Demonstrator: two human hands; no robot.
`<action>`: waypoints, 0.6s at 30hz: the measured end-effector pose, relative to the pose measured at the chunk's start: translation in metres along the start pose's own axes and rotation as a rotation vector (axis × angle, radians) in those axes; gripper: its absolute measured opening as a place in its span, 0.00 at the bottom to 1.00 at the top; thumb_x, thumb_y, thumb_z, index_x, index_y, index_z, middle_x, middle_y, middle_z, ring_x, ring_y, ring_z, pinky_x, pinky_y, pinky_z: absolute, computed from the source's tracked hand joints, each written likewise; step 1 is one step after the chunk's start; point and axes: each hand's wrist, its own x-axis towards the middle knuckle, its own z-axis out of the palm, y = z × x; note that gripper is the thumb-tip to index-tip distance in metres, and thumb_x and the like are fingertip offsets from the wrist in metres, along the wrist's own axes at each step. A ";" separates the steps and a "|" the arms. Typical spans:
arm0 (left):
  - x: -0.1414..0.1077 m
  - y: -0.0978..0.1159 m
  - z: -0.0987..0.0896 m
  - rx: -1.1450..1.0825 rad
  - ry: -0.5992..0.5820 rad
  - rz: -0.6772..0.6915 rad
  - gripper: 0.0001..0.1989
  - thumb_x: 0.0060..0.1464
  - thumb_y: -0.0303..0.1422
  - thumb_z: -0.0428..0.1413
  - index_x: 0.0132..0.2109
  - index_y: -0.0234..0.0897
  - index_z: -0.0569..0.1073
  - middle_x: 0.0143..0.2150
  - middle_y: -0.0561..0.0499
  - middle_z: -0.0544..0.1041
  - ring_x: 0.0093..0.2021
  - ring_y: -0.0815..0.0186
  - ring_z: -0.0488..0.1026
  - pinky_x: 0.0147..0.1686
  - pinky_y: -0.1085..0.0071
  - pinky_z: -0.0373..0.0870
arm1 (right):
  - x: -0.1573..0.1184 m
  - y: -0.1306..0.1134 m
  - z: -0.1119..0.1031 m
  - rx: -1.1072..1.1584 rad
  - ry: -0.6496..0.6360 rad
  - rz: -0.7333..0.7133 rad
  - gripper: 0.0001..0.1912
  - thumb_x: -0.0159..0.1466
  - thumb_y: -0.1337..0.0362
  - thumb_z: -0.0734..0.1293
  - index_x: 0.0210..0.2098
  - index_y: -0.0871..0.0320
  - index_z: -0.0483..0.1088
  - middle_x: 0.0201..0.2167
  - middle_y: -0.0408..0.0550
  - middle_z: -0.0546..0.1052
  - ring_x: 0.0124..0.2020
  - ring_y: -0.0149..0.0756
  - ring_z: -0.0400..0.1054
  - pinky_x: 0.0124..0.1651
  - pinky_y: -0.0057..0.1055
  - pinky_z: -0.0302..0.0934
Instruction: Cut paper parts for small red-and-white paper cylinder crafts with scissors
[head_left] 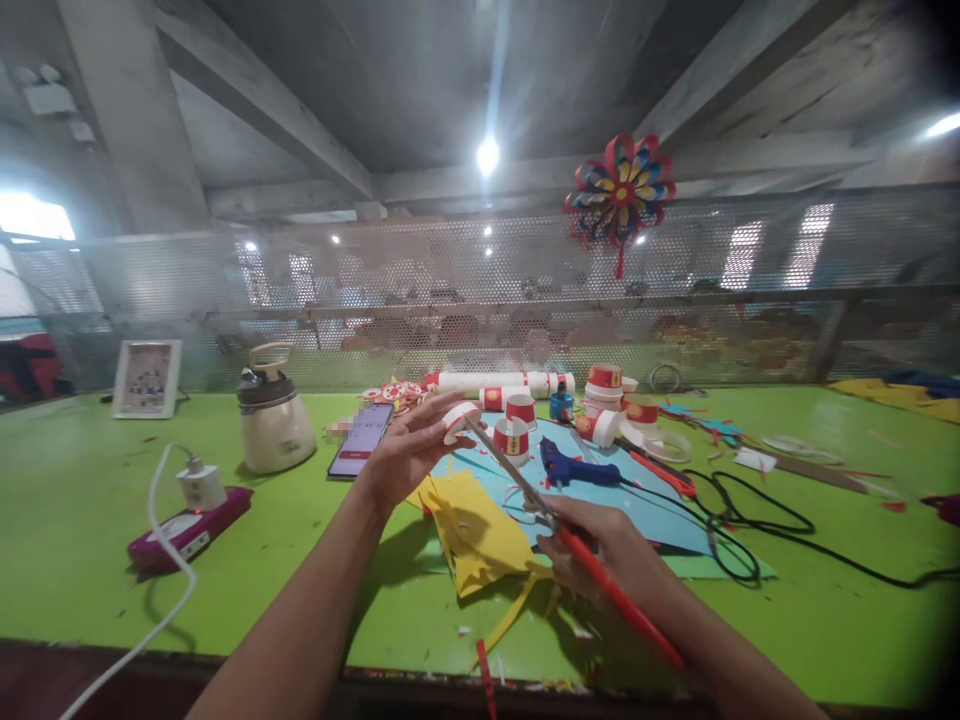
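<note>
My left hand (405, 450) is closed on a white paper cup (460, 418) with a red line on it, tilted so a round pale face shows. In my right hand (600, 545) is a pair of scissors (517, 472) with red handles. Its blades reach up and left, and their tips meet the cup's edge. Just behind the blades stands another red and white paper cup (511, 440). Beneath my hands lie a crumpled yellow sheet (480, 530) and a light blue sheet (652, 510).
A blue glue gun (577, 465) with a black cord lies right of centre, near stacked paper cups (602, 390). Leftward are a phone (361, 445), a jug-like bottle (276, 420), a purple power strip (191, 530) and a picture frame (148, 378). A paper flower (621, 195) hangs at the mesh screen.
</note>
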 end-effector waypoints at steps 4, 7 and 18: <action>0.000 0.000 0.001 0.005 -0.027 0.023 0.21 0.52 0.27 0.58 0.54 0.36 0.73 0.55 0.41 0.74 0.53 0.53 0.71 0.52 0.57 0.66 | -0.006 -0.006 -0.011 0.144 -0.081 0.066 0.11 0.64 0.59 0.62 0.39 0.59 0.70 0.21 0.38 0.63 0.22 0.29 0.56 0.25 0.25 0.54; 0.000 -0.001 0.003 0.001 -0.029 0.026 0.21 0.51 0.27 0.58 0.53 0.36 0.73 0.54 0.40 0.75 0.52 0.54 0.71 0.51 0.58 0.67 | -0.013 -0.012 -0.019 0.471 -0.147 0.133 0.15 0.64 0.52 0.63 0.30 0.58 0.69 0.22 0.39 0.64 0.24 0.30 0.57 0.27 0.26 0.56; 0.001 -0.002 0.003 -0.007 -0.074 0.031 0.21 0.52 0.26 0.58 0.54 0.36 0.73 0.52 0.39 0.76 0.49 0.55 0.72 0.48 0.57 0.69 | -0.013 -0.007 -0.015 0.939 -0.216 0.325 0.19 0.60 0.51 0.69 0.41 0.62 0.73 0.16 0.37 0.65 0.16 0.21 0.57 0.19 0.18 0.54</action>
